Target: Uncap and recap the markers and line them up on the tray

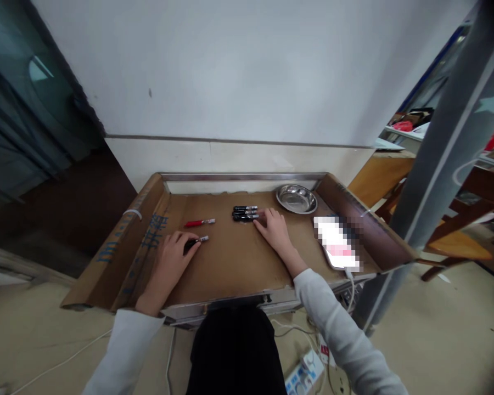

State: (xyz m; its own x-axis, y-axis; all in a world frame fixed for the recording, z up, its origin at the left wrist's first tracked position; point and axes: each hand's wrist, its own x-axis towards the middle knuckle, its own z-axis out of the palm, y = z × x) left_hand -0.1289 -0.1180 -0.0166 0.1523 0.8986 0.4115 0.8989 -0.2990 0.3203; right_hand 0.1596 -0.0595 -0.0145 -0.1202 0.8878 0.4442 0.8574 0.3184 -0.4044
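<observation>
Hiding part of a dark pen (191, 244), left fingers (192, 252) pinch it; right fingers (260, 226) lie at black pens (242, 214), grip unclear.

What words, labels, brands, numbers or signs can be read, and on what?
No words are legible.
Blue writing on the cardboard: blurred, unreadable.
Any print on the red pen and black pens: too small.
Phone screen: pixelated.
Red marking near the power strip: blurred.
Pillar: a pale star.

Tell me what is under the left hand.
A black pen is partly under the left hand, its pale end jutting out over the brown cardboard. The pen's other end is covered, and whatever lies beneath the palm can't be seen.
</observation>
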